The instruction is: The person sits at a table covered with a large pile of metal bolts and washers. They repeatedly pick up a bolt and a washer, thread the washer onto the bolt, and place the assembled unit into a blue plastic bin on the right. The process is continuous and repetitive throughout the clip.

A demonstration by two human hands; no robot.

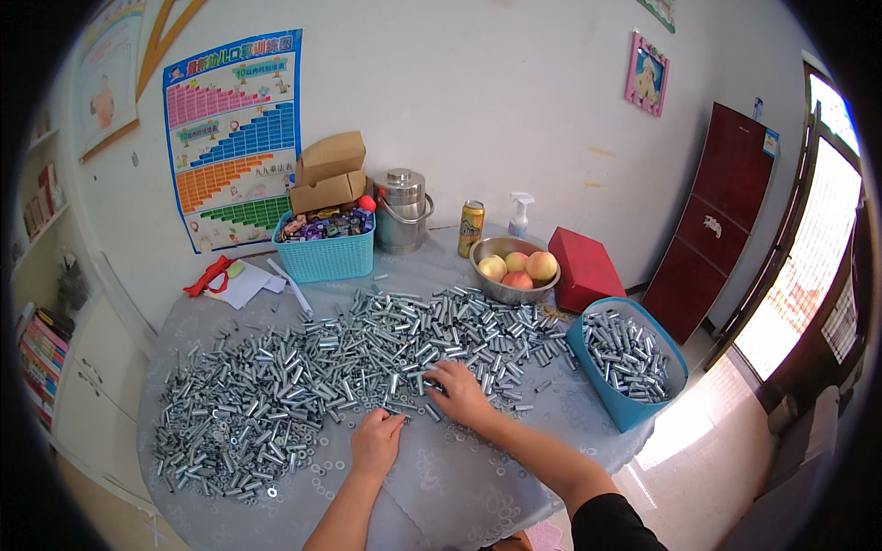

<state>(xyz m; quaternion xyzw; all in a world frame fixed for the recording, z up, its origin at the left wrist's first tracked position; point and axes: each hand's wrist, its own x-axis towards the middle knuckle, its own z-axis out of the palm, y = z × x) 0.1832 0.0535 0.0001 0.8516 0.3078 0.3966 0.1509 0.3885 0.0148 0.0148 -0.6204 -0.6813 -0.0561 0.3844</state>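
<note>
A white wall point(478, 101) is carrying a coloured chart point(234, 138) and a pink picture frame point(647, 73). Daylight is streaming through a barred doorway point(808, 266) onto the pale floor point(707, 441), beside a dark red cabinet point(717, 216).

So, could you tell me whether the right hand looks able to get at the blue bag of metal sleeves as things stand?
Probably yes. The right hand rests on the pile of metal sleeves, and the blue bag stands open-topped to its right at the table edge, with only scattered sleeves lying between them.
</note>
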